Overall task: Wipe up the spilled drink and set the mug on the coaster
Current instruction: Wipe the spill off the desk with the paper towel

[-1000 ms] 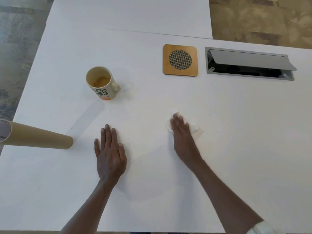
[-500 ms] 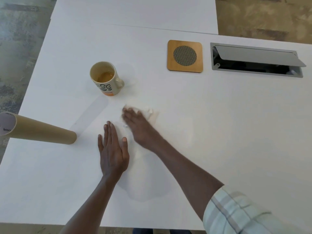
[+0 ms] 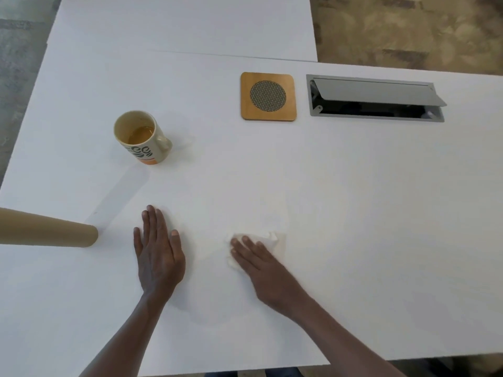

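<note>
A cream mug (image 3: 142,137) with a dark pattern and an orange base stands upright at the left of the white table (image 3: 353,213), with amber drink inside. A square wooden coaster (image 3: 268,96) with a round mesh centre lies farther back, to the right of the mug. My right hand (image 3: 261,263) presses flat on a crumpled white paper tissue (image 3: 273,238) near the table's middle front. My left hand (image 3: 158,250) lies flat on the table, fingers together, holding nothing. A faint wet patch (image 3: 212,314) shows between and below my hands.
A brown cardboard tube (image 3: 49,234) lies at the left edge, pointing toward my left hand. A grey metal cable hatch (image 3: 375,97) with its lid raised sits right of the coaster. A second white table (image 3: 185,23) adjoins at the back.
My right hand has swept the tissue from close to the left hand and mug back to the right and toward me. The left hand has stayed put.
</note>
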